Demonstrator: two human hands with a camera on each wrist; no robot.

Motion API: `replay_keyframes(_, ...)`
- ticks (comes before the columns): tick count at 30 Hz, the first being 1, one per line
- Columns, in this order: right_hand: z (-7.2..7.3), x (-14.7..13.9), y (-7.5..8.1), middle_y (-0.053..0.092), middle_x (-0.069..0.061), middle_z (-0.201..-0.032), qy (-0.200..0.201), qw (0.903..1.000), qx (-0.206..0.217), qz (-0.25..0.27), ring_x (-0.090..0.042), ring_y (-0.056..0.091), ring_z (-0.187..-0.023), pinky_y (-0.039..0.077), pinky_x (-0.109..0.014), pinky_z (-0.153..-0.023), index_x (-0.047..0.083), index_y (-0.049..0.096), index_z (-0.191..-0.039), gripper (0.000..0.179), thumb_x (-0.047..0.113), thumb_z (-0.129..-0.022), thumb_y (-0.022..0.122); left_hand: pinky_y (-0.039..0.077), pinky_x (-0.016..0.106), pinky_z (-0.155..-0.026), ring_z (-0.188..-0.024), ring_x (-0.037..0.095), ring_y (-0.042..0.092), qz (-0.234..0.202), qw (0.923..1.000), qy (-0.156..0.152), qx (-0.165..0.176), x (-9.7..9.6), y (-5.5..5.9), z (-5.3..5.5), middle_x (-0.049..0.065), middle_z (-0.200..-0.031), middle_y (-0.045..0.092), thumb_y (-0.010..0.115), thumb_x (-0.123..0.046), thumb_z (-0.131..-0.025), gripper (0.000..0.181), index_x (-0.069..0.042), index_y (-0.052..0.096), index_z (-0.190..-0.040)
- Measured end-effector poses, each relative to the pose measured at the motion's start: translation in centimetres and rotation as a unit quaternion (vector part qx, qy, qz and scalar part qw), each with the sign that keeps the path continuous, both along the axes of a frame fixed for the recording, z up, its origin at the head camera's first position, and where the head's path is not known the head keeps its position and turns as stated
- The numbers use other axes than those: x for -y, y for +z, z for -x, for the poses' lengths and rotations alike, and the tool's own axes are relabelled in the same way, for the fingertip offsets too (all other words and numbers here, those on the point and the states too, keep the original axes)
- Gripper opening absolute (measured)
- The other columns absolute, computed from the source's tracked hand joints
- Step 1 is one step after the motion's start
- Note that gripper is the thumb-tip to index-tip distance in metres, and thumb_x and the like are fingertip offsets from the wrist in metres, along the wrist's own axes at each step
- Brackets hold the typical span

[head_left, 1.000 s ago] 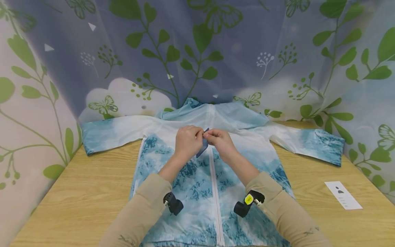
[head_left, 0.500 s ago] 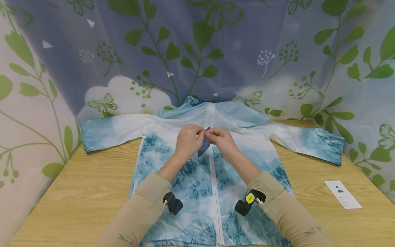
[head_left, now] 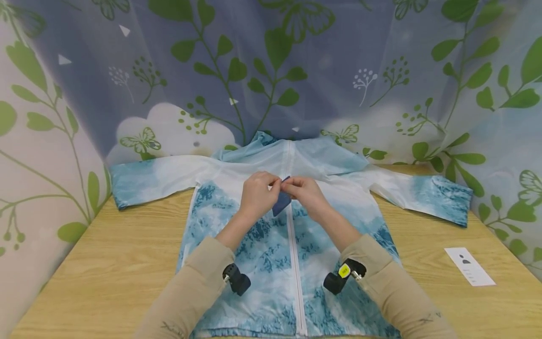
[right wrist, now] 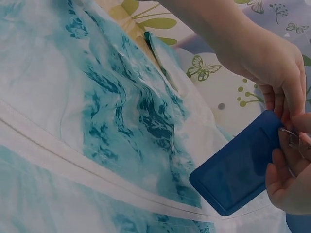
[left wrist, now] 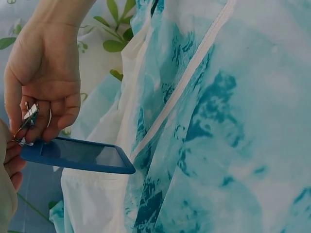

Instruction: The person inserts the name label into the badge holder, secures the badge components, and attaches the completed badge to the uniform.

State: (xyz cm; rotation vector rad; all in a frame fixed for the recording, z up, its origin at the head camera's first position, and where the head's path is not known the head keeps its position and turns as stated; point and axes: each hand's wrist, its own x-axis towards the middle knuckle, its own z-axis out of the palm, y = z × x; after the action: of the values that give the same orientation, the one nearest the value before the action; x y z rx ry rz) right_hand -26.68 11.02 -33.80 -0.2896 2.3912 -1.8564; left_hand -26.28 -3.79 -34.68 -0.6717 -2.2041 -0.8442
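Observation:
A blue badge holder (right wrist: pixel 235 165) with a clear window hangs tilted between my two hands, above a blue-and-white zip jacket (head_left: pixel 254 263). In the head view my left hand (head_left: pixel 259 195) pinches it near its upper end. My right hand (head_left: pixel 306 194) meets the left fingertips there and holds a small shiny metal clip (left wrist: pixel 31 115) at the holder's end. The left wrist view shows the right hand's palm side and the holder (left wrist: pixel 80 155) from a low angle. Fingers partly hide the join between clip and holder.
The jacket lies spread on a wooden table (head_left: pixel 118 263), zipper up the middle and both sleeves out to the sides. A white card (head_left: pixel 470 267) with a person icon lies at the right. Patterned curtain cloth (head_left: pixel 322 70) encloses the back and sides.
The blue badge holder has turned a little, so more of its face shows in the head view. Both hands stay nearly in place, fingertips still together.

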Motion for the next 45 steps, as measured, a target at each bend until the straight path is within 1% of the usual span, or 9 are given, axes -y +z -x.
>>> replay_keyframes(6,0.2,-0.3,-0.5,0.061,-0.007,-0.098,0.001,1.0000,-0.003,0.005,-0.026,0.054,-0.097,0.043,-0.044,-0.089,-0.004,0.066,-0.095,0.020,0.015,-0.092,0.058,0.049,0.034,-0.068,-0.074,0.023,0.062,-0.012,0.9996,-0.007,0.025,0.1,-0.2,0.0,0.008,-0.078,0.068,0.063,-0.007,-0.086,0.012,-0.002,0.074,-0.083)
replay_keyframes(13,0.0,-0.5,-0.5,0.061,-0.006,-0.099,0.009,0.9996,-0.005,0.027,-0.024,0.054,-0.099,0.040,-0.048,-0.093,0.000,0.068,-0.089,0.017,0.015,-0.091,0.060,0.049,0.034,-0.068,-0.072,0.022,0.062,-0.019,0.9981,-0.009,0.058,0.0,0.0,-0.1,0.008,-0.079,0.069,0.061,-0.008,-0.088,0.014,-0.003,0.074,-0.085)
replay_keyframes(19,0.0,-0.5,-0.1,0.062,0.000,-0.089,0.004,0.9980,-0.007,0.062,-0.033,0.051,-0.101,0.042,-0.039,-0.085,0.004,0.068,-0.082,0.015,0.012,-0.091,0.059,0.050,0.033,-0.065,-0.066,0.020,0.062,-0.040,0.9947,0.000,0.095,-0.4,0.7,-0.1,0.008,-0.079,0.069,0.058,-0.009,-0.090,0.018,-0.004,0.075,-0.086)
replay_keyframes(24,0.1,-0.6,0.0,0.063,0.004,-0.084,0.010,0.9962,-0.010,0.086,-0.024,0.055,-0.091,0.043,-0.032,-0.079,0.011,0.067,-0.075,0.018,0.009,-0.091,0.058,0.050,0.032,-0.065,-0.060,0.018,0.060,-0.058,0.9918,0.002,0.114,-0.6,1.1,-0.1,0.008,-0.074,0.069,0.057,-0.007,-0.089,0.021,-0.005,0.076,-0.080)
replay_keyframes(28,0.1,-0.6,-0.1,0.062,0.003,-0.083,0.014,0.9955,-0.010,0.093,-0.016,0.055,-0.084,0.043,-0.032,-0.079,0.012,0.067,-0.073,0.021,0.009,-0.091,0.058,0.046,0.028,-0.058,-0.049,0.015,0.053,-0.086,0.9862,-0.006,0.141,-0.6,1.1,-0.1,0.008,-0.069,0.068,0.057,-0.006,-0.089,0.021,-0.004,0.076,-0.079)
replay_keyframes(32,0.0,-0.7,-0.2,0.062,0.003,-0.084,0.017,0.9956,-0.010,0.091,-0.016,0.055,-0.084,0.043,-0.032,-0.080,0.011,0.067,-0.073,0.020,0.009,-0.091,0.059,0.040,0.026,-0.050,-0.045,0.013,0.049,-0.119,0.9777,-0.007,0.173,-0.7,1.0,-0.2,0.009,-0.069,0.068,0.057,-0.007,-0.089,0.020,-0.003,0.076,-0.083)
replay_keyframes(39,0.1,-0.6,-0.5,0.062,0.002,-0.085,0.017,0.9956,-0.006,0.092,-0.016,0.055,-0.085,0.042,-0.033,-0.080,0.011,0.066,-0.073,0.020,0.010,-0.091,0.058,0.031,0.023,-0.043,-0.037,0.011,0.037,-0.137,0.9725,0.005,0.188,-0.8,0.8,-0.1,0.005,-0.053,0.061,0.056,-0.005,-0.087,0.024,-0.003,0.076,-0.074)
replay_keyframes(41,0.2,-0.6,-0.6,0.063,0.002,-0.086,0.017,0.9956,-0.004,0.092,-0.018,0.055,-0.087,0.041,-0.034,-0.081,0.011,0.066,-0.074,0.020,0.010,-0.092,0.058,0.029,0.023,-0.042,-0.036,0.011,0.035,-0.142,0.9703,0.007,0.196,-0.8,0.8,0.1,0.003,-0.048,0.058,0.055,-0.005,-0.087,0.026,-0.005,0.076,-0.071)
replay_keyframes(45,0.4,-0.3,-0.5,0.062,0.000,-0.089,0.018,0.9941,0.013,0.106,-0.031,0.053,-0.099,0.041,-0.036,-0.085,0.012,0.066,-0.074,0.021,0.009,-0.092,0.057,0.030,0.023,-0.042,-0.037,0.011,0.037,-0.148,0.9673,0.022,0.205,-0.7,0.9,0.4,0.002,-0.046,0.055,0.055,-0.004,-0.086,0.029,-0.006,0.074,-0.065)
